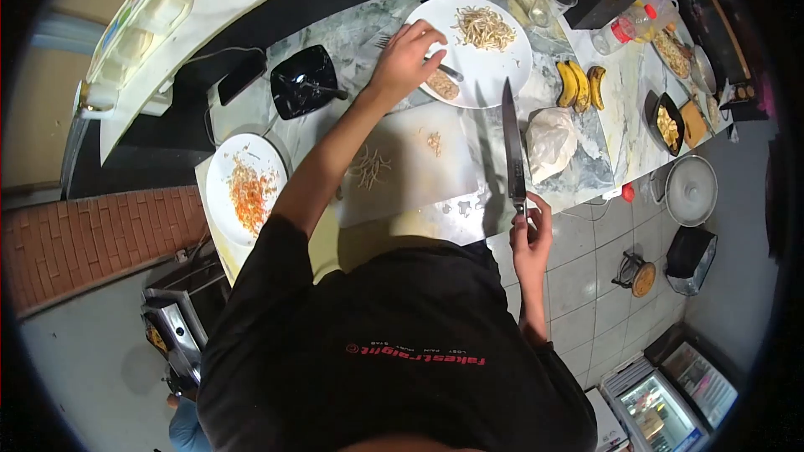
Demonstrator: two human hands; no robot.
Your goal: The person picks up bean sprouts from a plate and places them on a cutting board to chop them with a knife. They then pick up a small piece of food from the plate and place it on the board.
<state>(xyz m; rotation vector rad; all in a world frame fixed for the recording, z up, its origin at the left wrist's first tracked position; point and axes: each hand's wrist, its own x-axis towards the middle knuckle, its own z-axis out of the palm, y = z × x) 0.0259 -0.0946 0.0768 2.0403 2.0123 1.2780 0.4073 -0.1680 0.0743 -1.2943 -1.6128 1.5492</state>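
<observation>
My right hand [529, 238] grips the handle of a long kitchen knife [513, 146], its blade pointing away from me, right of a white cutting board [427, 180]. My left hand [408, 59] is over the left side of a large white plate [511, 75], its bent fingers apart and seemingly empty. Close to its thumb lies a utensil with a metal end [450, 73], partly hidden. On the plate are a heap of bean sprouts [484, 28] and a light brown mass [442, 84]. Loose sprouts [368, 167] and small chopped bits [434, 144] lie on the board.
At left stand a plate of orange and white shreds [249, 192] and a black square bowl [303, 81]. A fork [383, 39] lies beside the large plate. Rightward are a whitish plastic bag [550, 142], bananas [574, 86] and a bowl of yellow pieces [667, 125].
</observation>
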